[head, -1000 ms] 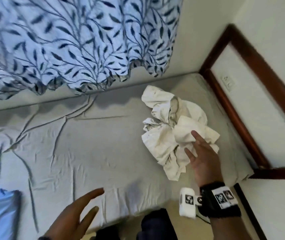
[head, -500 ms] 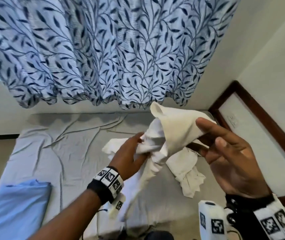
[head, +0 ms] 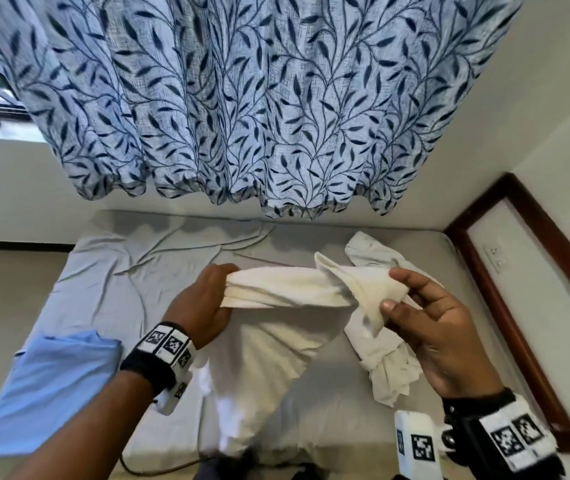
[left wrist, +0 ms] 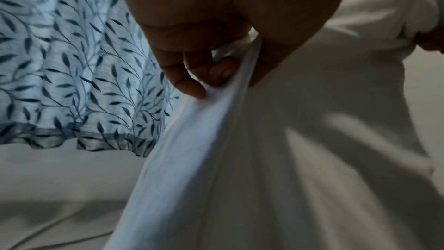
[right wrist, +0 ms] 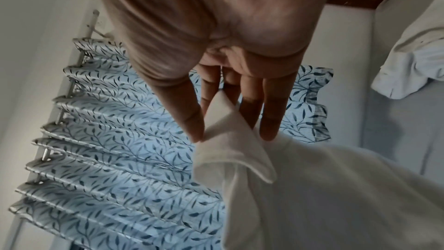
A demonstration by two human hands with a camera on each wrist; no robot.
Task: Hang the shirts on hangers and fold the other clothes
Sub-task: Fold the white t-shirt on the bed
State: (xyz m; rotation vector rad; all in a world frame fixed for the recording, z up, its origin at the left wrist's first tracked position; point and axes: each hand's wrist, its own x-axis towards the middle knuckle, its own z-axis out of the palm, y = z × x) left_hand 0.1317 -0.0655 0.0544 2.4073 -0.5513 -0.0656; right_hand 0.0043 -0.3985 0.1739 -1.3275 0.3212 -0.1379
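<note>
head / left hand (head: 204, 306): raised over the bed (head: 103, 289), fingers curled tight around a bunched edge of the white cloth (head: 287, 292)
head / right hand (head: 428, 327): up at about the same height, palm toward the camera, thumb and fingers pinching the other end of the cloth
head / cloth: pulled into a roughly level band between both hands, the rest hanging down in front toward the near edge of the bed; cream-white, soft folds, kind of garment hard to tell
head / pile (head: 380, 358): more crumpled white clothes lying on the bed, below and behind the right hand
head / blue cloth (head: 44, 386): flat-ish at the bed's near left corner
head / curtain (head: 259, 98): leaf print, hanging above the far side of the bed
left wrist / left hand (left wrist: 216, 31): fingers (left wrist: 190, 85) curled in, cloth (left wrist: 264, 159) gripped against the palm and dropping away in long folds; curtain (left wrist: 72, 83) behind
right wrist / right hand (right wrist: 216, 35): fingers (right wrist: 271, 117) nearly straight, thumb pressing a folded corner of cloth (right wrist: 288, 187) against them; pile (right wrist: 408, 60) on the bed off to the right
</note>
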